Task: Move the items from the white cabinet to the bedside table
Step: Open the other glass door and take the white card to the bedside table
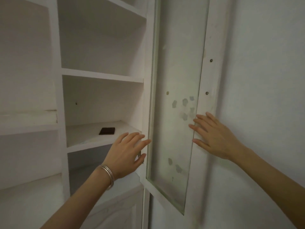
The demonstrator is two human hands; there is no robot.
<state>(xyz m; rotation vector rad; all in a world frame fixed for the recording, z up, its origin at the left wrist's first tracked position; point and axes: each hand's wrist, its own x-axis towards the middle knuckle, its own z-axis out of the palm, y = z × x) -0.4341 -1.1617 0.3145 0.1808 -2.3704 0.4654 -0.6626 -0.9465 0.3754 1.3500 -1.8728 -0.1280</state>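
White cabinet (102, 75): shelves exposed. Dark flat square (107, 131): on the lower shelf, set back; what it is cannot be told. Left hand (127, 152): fingers loosely spread by the hinge edge, holding nothing visible. Glass door (173, 80): standing open. Right hand (214, 136): fingers spread flat on the door frame; best to brace it there while the left reaches in. Bedside table: out of view.
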